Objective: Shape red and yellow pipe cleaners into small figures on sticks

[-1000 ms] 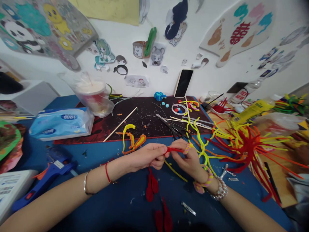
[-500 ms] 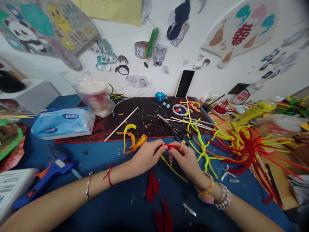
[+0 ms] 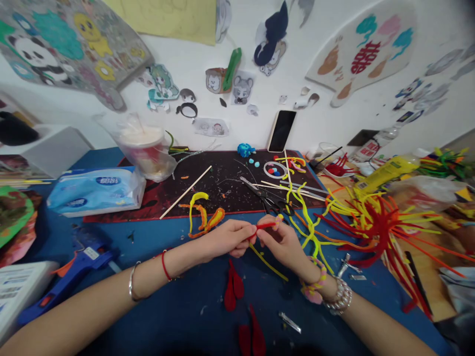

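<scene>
Between my two hands runs a red pipe cleaner [image 3: 266, 225]. My left hand [image 3: 234, 236] pinches its near end between thumb and fingers. My right hand [image 3: 281, 239] is closed on the other part, thumb and fingertips together. Under the hands lies a yellow pipe cleaner [image 3: 269, 263] on the blue table. Closer to me rest a pair of red petal-shaped pieces [image 3: 233, 288] and more red pieces [image 3: 256, 332]. Left of my hands sit bent orange and yellow pipe cleaners [image 3: 203, 217].
Black-handled scissors [image 3: 267, 195] lie on the dark mat beyond my hands. At right spreads a bundle of red and yellow pipe cleaners [image 3: 382, 227]. A blue glue gun [image 3: 70, 272], a tissue pack [image 3: 96, 190] and a bagged cup [image 3: 143, 148] stand left. Metal clips [image 3: 290, 322] lie near.
My left fingers have shifted, the thumb now lying flatter along the red pipe cleaner. My right hand stays in nearly the same place. The view has tilted slightly.
</scene>
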Tool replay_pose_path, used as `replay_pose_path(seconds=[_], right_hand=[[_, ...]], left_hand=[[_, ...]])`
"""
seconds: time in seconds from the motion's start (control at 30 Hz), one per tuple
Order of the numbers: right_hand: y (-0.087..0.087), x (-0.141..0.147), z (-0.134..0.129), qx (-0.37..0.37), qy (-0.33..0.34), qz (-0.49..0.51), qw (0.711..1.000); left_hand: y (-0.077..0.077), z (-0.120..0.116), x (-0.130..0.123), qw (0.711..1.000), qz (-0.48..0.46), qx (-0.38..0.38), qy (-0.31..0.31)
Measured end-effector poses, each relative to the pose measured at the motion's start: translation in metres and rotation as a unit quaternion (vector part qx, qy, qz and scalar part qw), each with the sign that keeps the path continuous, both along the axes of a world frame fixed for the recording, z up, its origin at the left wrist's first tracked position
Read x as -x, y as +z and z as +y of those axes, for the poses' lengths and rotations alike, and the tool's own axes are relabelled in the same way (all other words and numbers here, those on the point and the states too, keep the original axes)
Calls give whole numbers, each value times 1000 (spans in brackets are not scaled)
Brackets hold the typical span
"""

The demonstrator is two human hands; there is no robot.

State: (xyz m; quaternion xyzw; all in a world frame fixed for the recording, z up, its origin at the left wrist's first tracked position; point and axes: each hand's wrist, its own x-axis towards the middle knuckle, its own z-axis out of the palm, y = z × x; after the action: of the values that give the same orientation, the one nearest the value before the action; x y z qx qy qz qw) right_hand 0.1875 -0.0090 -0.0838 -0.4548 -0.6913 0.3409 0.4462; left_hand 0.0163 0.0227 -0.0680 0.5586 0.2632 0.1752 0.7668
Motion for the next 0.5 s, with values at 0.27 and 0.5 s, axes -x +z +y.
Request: replay_pose_path(seconds=[0.27,0.5], right_hand=[[6,4,0,69,24,30,997],[4,4,0,199,9,75,977]], left_hand=[[15,-4,1,939,151,-306,34],[8,2,4,866,203,-457,28]])
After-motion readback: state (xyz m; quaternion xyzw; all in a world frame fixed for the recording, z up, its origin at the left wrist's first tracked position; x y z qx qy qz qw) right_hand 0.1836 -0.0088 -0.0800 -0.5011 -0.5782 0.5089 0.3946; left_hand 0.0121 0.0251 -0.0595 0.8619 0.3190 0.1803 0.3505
